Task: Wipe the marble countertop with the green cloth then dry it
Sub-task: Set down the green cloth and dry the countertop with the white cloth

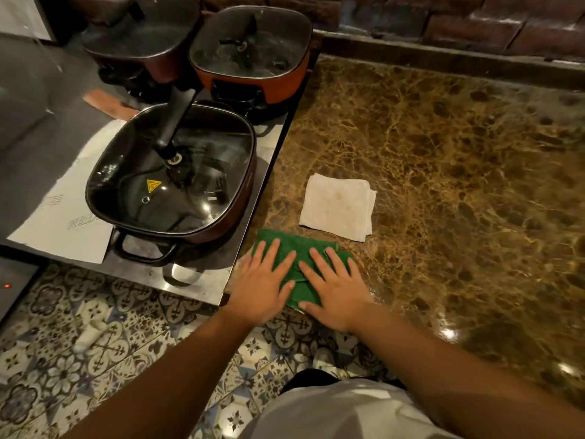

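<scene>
A green cloth (pixel 300 248) lies folded at the near left corner of the brown marble countertop (pixel 443 172). My left hand (pixel 262 286) presses flat on the cloth's left part with fingers spread. My right hand (pixel 332 291) lies flat on its right part, fingers also spread. Both palms cover much of the cloth. Just beyond it, a folded white cloth (pixel 338 205) rests on the marble, apart from both hands.
Left of the marble, a steel surface (pixel 202 280) carries three lidded square electric pots: a near one (pixel 172 175), a far orange one (pixel 253 55) and a far dark one (pixel 139 36). A paper sheet (pixel 66 217) lies beside them. A brick wall (pixel 474 23) backs the counter. Patterned floor tiles (pixel 95 343) lie below.
</scene>
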